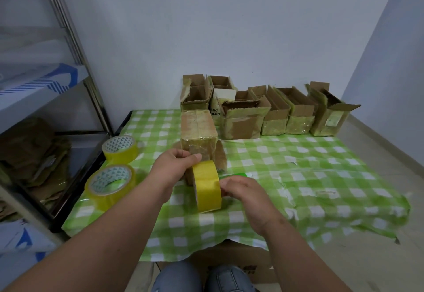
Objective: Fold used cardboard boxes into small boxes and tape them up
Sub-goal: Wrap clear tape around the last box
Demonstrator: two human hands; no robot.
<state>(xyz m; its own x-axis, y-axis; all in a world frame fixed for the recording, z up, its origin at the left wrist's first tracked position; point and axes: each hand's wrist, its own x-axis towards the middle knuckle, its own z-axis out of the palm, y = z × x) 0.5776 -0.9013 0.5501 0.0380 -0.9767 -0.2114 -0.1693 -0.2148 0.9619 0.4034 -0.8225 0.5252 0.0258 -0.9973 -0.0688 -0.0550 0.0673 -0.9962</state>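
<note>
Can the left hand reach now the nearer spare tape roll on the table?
Probably yes, once freed. The spare roll lies just left of the left hand with nothing between, but that hand grips the held roll.

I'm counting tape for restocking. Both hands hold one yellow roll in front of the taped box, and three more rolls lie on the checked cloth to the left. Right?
Not quite: the head view shows two spare rolls on the checked cloth, not three. The left hand and right hand do hold one yellow roll before the taped box.
</note>
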